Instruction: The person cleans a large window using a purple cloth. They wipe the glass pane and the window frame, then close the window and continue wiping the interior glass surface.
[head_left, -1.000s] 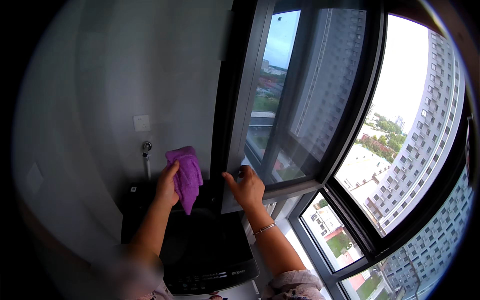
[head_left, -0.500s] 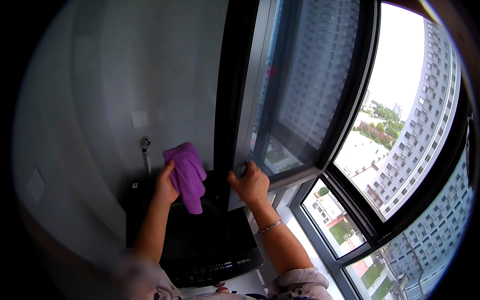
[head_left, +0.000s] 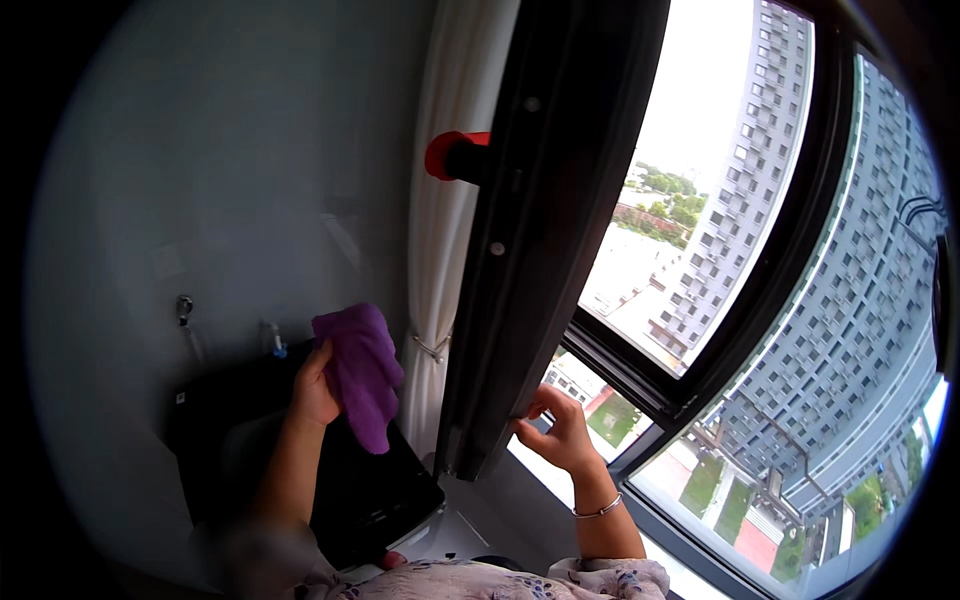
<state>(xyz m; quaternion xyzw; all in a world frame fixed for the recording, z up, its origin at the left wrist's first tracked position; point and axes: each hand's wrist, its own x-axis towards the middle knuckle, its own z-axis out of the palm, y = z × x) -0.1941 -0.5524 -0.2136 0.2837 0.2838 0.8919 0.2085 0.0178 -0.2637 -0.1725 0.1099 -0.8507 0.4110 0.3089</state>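
Free space parts the purple cloth [head_left: 362, 380] from the dark sash [head_left: 545, 230] barring the right hand [head_left: 562, 432] leftward.

Pale top [head_left: 450, 578], small bluish floral print [head_left: 535, 587] — loose right sleeve [head_left: 615, 577], thin silvery bangle [head_left: 600, 510]

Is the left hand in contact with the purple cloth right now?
Touching. The head view shows the left hand holding the purple cloth by its left edge.

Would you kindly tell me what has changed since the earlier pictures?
The window sash has swung from showing its glass to nearly edge-on; the right hand moved rightward, now at its edge. A white curtain came into view. The left hand still holds the purple cloth.
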